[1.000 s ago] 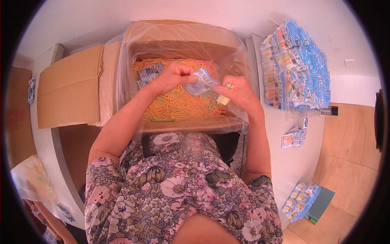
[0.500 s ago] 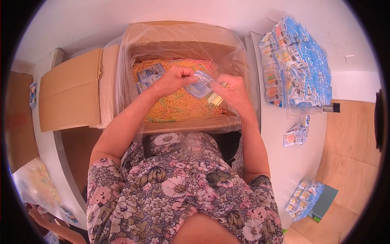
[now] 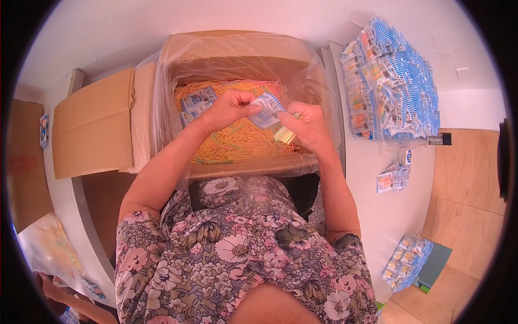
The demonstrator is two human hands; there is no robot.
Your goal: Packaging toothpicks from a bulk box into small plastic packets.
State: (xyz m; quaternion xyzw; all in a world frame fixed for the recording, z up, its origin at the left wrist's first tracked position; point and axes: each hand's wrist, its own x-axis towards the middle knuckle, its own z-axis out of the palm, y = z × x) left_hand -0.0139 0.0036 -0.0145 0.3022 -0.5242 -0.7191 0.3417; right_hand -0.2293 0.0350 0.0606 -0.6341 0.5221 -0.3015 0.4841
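A film-lined carton [image 3: 237,168] is standing open. Over it, the left hand [image 3: 231,109] is pinching a printed packet [image 3: 265,117]; the right hand [image 3: 307,124], mostly closed, is gripping slim yellow sticks [image 3: 284,135] just beside the packet. Should that grip be loosening, sticks could be scattering into the carton.
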